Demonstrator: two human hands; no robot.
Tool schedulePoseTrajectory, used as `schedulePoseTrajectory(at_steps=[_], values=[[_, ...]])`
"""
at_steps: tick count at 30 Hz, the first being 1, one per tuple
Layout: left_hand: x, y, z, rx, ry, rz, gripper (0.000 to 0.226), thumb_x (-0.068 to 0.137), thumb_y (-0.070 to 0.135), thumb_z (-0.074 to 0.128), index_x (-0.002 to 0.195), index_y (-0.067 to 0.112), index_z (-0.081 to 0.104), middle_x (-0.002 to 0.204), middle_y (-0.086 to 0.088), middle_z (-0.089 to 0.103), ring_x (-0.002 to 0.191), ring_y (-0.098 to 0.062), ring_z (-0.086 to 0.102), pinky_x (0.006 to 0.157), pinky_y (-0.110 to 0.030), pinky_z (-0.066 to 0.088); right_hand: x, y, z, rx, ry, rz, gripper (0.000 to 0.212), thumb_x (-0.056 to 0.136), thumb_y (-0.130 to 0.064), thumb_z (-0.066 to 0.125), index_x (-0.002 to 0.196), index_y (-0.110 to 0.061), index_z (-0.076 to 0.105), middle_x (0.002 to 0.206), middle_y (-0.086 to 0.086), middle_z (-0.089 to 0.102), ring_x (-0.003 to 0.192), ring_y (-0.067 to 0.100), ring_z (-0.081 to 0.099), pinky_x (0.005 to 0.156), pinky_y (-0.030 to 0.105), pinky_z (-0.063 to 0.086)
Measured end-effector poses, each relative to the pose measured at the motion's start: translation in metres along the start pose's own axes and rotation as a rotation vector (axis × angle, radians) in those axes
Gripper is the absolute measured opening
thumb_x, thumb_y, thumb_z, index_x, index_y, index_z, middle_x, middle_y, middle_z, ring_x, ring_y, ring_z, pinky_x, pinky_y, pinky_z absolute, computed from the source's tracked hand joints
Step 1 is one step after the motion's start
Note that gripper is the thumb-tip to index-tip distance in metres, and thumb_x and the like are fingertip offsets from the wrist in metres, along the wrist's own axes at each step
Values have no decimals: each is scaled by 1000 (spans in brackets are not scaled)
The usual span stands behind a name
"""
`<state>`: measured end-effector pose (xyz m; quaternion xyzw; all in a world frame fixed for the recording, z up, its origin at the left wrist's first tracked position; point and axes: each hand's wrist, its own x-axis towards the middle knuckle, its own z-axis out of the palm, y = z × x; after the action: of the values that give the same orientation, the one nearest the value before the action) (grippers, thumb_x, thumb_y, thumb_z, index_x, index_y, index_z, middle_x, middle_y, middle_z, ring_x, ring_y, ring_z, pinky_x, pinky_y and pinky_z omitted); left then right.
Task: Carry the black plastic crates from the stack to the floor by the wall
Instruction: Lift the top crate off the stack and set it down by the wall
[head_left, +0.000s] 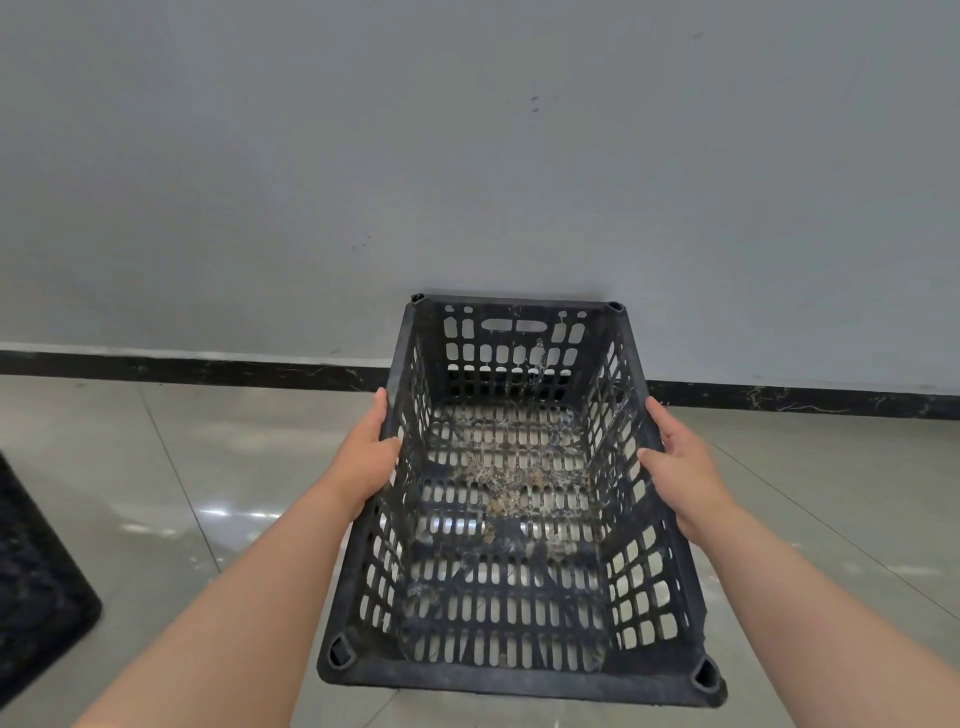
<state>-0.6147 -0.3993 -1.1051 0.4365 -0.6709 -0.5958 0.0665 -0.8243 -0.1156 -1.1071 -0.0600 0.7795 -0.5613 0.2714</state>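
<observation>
While both hands grip crate (514, 499) rims — fingers hidden outside; second crate (36, 582) cropped.

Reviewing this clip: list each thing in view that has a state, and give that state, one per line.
Crate: upright, open top, held by both long sides, empty except for dried dirt on its bottom.
Left hand: gripping the crate's left rim.
Right hand: gripping the crate's right rim.
Second black crate: on the floor at left, mostly out of frame.
Floor: glossy tiles, reflecting light.

glossy tiled floor (156, 467), black crate (36, 587) resting at left edge
</observation>
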Motion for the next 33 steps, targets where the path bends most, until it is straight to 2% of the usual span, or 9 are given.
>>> schedulePoseTrajectory(at_steps=[3, 6, 9, 12, 15, 22, 26, 29, 33], values=[[-8, 6, -2, 80, 60, 67, 64, 105, 18, 49, 162, 35, 23, 155, -3, 50, 129, -32, 60, 105, -52, 51, -10, -5, -2, -30, 4, -26, 69, 105, -1, 52, 163, -29, 29, 163, -3, 43, 139, 22, 52, 112, 52, 48], [-19, 16, -6, 68, 122, 107, 57, 102, 22, 57, 155, 33, 40, 157, -3, 49, 133, -31, 56, 107, -55, 50, -23, -18, -3, -8, 35, -46, 58, 105, -8, 55, 158, -25, 40, 156, -8, 48, 138, 10, 47, 109, 35, 41], [-38, 34, -8, 14, 110, 136, 52, 102, 18, 60, 151, 30, 48, 157, 2, 48, 143, -21, 45, 115, -44, 41, -39, -41, -2, -4, 42, -62, 54, 105, -11, 54, 157, -21, 43, 159, -5, 48, 146, 15, 41, 117, 37, 34], [-61, 58, -12, -17, 70, 157, 57, 102, 14, 59, 156, 22, 40, 152, 5, 52, 138, -13, 48, 112, -34, 39, -57, -77, -1, 12, 20, -70, 52, 106, -12, 53, 157, -21, 43, 159, -6, 48, 146, 14, 43, 118, 36, 34], [-88, 89, -23, -71, 64, 130, 63, 102, 12, 59, 159, 20, 33, 141, 6, 56, 128, -10, 53, 102, -25, 39, -77, -119, -1, 20, -22, -56, 50, 107, -14, 52, 155, -23, 45, 156, -7, 50, 144, 13, 44, 122, 45, 34], [-157, 177, -68, -150, 63, 123, 39, 102, 11, 59, 137, 28, 55, 132, 13, 63, 121, 0, 57, 99, -19, 44, -135, -230, -8, 46, -112, -75, 45, 105, -11, 52, 145, -30, 55, 145, -12, 60, 137, 10, 52, 118, 47, 40], [-196, 242, -100, -194, 64, 140, 44, 103, 8, 57, 145, 19, 53, 135, 10, 62, 125, -4, 57, 105, -23, 43, -175, -300, -12, 102, -124, -103, 44, 104, -14, 51, 145, -29, 55, 142, -14, 63, 134, 7, 55, 115, 41, 44], [-227, 296, -123, -250, 69, 160, 41, 103, 3, 55, 139, 22, 55, 136, 4, 62, 126, -12, 58, 110, -28, 42, -202, -352, -14, 146, -139, -118, 42, 105, -16, 51, 144, -31, 58, 140, -18, 65, 132, 2, 57, 114, 36, 44], [-271, 372, -156, -257, 52, 251, 40, 102, -6, 52, 138, 12, 54, 143, -10, 58, 133, -24, 55, 94, -14, 48, -231, -434, -17, 217, -175, -141, 40, 105, -6, 49, 137, -26, 59, 139, -9, 65, 135, 13, 56, 113, 37, 44]])
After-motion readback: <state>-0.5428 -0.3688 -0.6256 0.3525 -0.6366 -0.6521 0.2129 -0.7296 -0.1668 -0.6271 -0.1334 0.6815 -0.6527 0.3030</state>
